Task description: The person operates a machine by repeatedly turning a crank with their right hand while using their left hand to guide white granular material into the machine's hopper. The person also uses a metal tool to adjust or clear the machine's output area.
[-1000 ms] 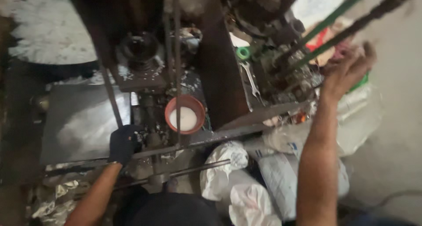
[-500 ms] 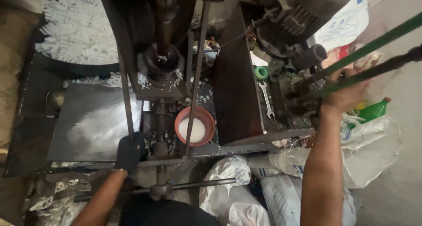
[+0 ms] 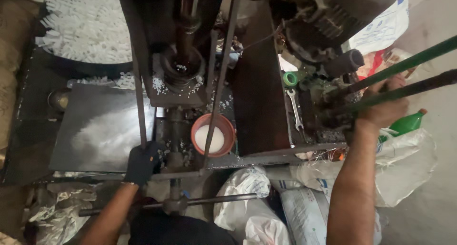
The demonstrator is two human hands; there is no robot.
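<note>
At lower left of the frame, the gloved left hand (image 3: pixel 141 163) wraps its fingers around a thin upright rod (image 3: pixel 139 100) beside the powder-dusted dark metal tabletop (image 3: pixel 90 130). At right, the bare right hand (image 3: pixel 381 109) grips a green lever (image 3: pixel 409 61). An orange bowl (image 3: pixel 213 135) of white powder sits at centre; white sacks (image 3: pixel 266 211) crowd the floor below.

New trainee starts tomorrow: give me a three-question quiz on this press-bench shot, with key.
1. True or false: the left hand wears a dark glove.
2. What fills the round orange-rimmed bowl? A) white powder B) steel bolts C) green liquid
3. Which bare hand grips the long green lever bars?

Key:
1. True; it is closed around the thin upright metal rod.
2. A.
3. The right hand, beside the green plastic bottle.
</note>
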